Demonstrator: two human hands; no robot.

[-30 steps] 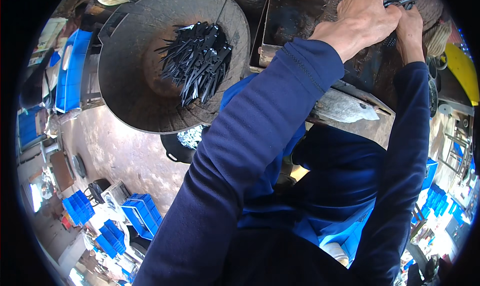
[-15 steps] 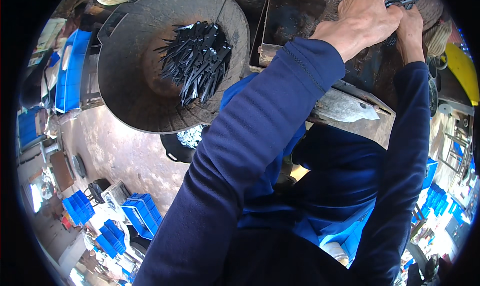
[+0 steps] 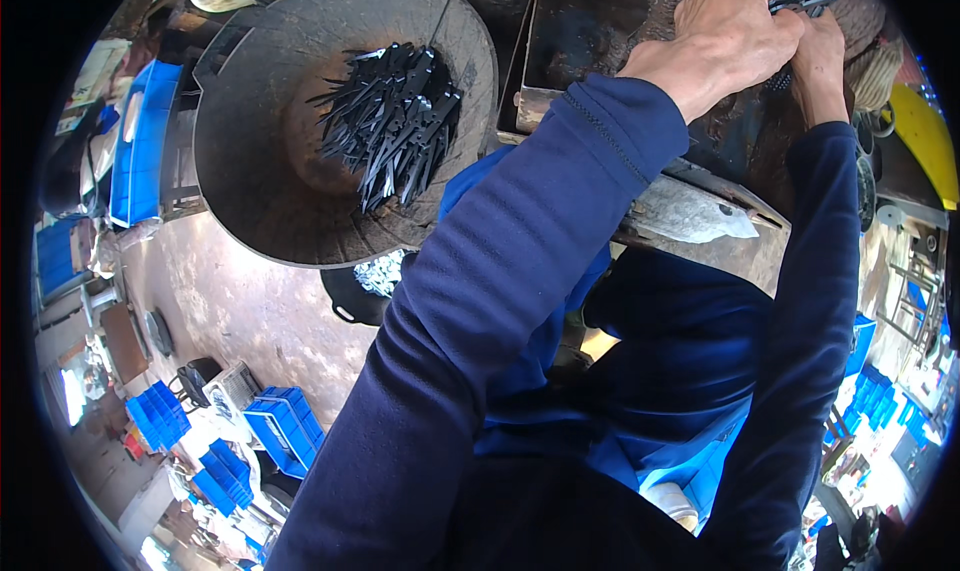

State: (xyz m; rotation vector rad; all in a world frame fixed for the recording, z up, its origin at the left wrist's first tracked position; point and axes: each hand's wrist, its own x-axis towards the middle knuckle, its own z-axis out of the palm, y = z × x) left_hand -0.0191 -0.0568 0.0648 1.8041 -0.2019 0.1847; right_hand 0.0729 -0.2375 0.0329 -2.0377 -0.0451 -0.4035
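Note:
At the far right, above a dark worktop, my left hand [image 3: 735, 36] and my right hand [image 3: 822, 66] are close together. A dark metal piece [image 3: 803, 2] with a looped end, like small scissors or snips, pokes out between them. Both hands appear closed on it, though most fingers are hidden behind the left hand and cut off by the upper edge. To the left, a wide, worn metal pan [image 3: 250, 161] holds a heap of slim, pointed black metal pieces [image 3: 395, 121].
Below the pan, a smaller black basin [image 3: 350, 296] holds shiny bits. A crumpled whitish sheet [image 3: 695, 216] lies along the near edge of the worktop [image 3: 580, 41]. Blue crates [image 3: 284, 429] stand on the floor at lower left. Something yellow [image 3: 920, 146] curves at far right.

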